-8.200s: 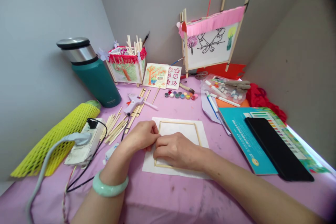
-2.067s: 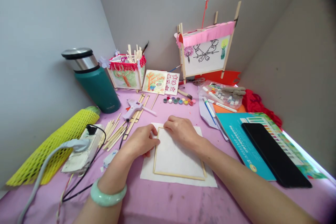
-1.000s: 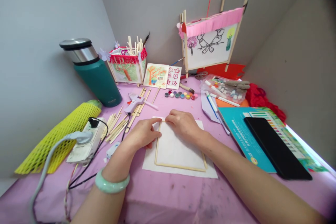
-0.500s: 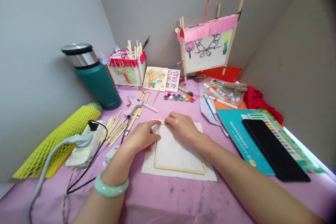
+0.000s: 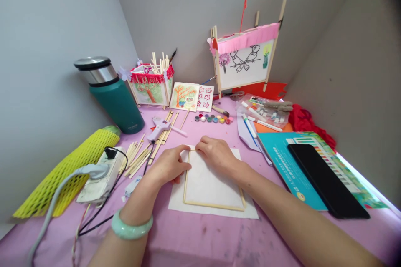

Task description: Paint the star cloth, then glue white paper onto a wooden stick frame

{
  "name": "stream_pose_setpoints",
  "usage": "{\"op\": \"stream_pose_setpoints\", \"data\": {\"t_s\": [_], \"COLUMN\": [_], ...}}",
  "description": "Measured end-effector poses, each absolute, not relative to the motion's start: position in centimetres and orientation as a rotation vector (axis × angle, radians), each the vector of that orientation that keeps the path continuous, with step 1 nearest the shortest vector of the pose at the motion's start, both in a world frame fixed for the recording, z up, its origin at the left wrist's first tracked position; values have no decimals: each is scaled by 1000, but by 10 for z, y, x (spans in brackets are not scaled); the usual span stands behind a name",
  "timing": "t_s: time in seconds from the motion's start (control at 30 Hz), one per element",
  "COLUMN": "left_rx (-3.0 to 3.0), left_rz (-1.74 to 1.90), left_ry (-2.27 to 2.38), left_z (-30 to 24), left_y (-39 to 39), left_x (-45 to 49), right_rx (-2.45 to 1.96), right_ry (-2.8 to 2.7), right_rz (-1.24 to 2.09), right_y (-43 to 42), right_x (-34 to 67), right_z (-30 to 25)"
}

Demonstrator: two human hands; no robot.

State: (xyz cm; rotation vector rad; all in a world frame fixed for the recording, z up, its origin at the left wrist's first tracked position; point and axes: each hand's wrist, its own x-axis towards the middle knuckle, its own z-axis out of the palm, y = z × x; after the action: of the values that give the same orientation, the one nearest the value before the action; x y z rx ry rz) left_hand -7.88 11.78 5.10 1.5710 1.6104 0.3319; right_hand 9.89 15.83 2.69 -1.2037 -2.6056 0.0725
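A square frame of thin wooden sticks lies on a white paper sheet on the pink table. My left hand, a green bangle on its wrist, presses fingertips on the frame's far left corner and left stick. My right hand rests curled on the far stick, fingertips meeting the left hand's at that corner. Both hands press down; neither lifts anything.
Loose sticks and a glue gun lie left, by a power strip, yellow foam net and green flask. Paint pots, paper lanterns, a marker bag, a teal book and black phone sit beyond and right.
Since eight seconds ago my right hand has moved from the frame's left side up to its far edge. Over the last second only the camera shifted; the hands stayed pressed at the corner.
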Motion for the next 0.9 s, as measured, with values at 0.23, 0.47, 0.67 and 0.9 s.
{"op": "stream_pose_setpoints", "data": {"t_s": [0.23, 0.47, 0.67, 0.9], "left_rx": [1603, 1600, 1578, 1622], "left_rz": [332, 361, 366, 364], "left_ry": [1576, 1555, 1536, 1557], "left_z": [47, 47, 47, 52], "left_y": [118, 118, 117, 115], "left_x": [-81, -83, -82, -84], "right_rx": [-1222, -1150, -1176, -1608], "right_ry": [-2622, -2721, -2514, -2307], "right_rz": [88, 137, 555, 1069], "right_y": [157, 166, 178, 210], "right_x": [97, 98, 53, -37], "right_z": [27, 48, 84, 87]}}
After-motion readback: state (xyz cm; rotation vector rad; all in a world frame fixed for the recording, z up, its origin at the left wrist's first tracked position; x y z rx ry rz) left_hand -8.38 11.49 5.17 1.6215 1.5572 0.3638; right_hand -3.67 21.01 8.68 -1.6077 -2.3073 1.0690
